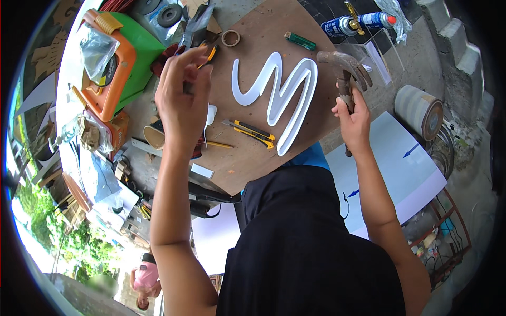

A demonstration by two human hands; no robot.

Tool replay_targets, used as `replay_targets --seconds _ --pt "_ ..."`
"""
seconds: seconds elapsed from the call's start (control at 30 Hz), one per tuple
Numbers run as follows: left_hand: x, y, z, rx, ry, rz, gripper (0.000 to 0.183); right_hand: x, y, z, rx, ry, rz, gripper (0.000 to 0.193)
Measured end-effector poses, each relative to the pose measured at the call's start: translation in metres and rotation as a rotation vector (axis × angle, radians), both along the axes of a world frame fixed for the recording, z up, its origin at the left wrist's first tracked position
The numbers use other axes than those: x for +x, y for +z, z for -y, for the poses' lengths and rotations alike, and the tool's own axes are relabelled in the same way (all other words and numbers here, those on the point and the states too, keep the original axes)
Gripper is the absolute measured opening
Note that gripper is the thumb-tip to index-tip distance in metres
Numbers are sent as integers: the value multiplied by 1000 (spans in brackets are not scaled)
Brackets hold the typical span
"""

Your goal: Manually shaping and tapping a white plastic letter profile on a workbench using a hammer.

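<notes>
My right hand [354, 122] grips a claw hammer [343, 64] by its worn brown handle, its rusty head pointing away over the board's right edge. My left hand [182, 95] is raised over the left side of the brown board [232, 168], fingers bent and apart, with nothing clearly seen in them. Between my hands lies a white, wavy letter-like channel piece [274, 89] with raised side walls. Close to it on the board are a yellow-and-black utility knife [253, 134], a tape roll [230, 38] and a green-handled tool [300, 40].
A green and orange toolbox [132, 63] stands at the left. Blue spray cans [340, 26] lie at the far right, near a striped bucket [419, 112]. A pale sheet with blue arrows [390, 168] spreads below my right arm. A person in pink [145, 276] is in the background.
</notes>
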State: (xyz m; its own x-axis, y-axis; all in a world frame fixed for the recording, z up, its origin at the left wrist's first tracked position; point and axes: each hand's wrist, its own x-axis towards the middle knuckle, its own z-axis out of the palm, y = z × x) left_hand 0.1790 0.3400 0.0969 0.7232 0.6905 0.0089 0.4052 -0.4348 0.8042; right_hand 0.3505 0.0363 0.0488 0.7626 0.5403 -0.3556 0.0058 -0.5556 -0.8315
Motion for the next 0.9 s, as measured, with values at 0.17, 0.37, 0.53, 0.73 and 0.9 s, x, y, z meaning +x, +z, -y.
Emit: replay_targets --seconds 0.17,0.37,0.53,0.73,0.9 --pt "-86 30 78 64 277 89 16 -4 15 21 -28 49 0 43" --pt "-163 -39 156 -79 471 -316 13 -2 29 30 -111 151 50 32" --pt "-158 -97 146 165 379 -426 24 -1 38 35 -92 204 63 35" --pt "-150 -123 118 244 265 -621 23 0 47 41 -100 200 82 40" --pt "-154 -125 116 302 130 -701 17 6 49 51 -126 201 87 38"
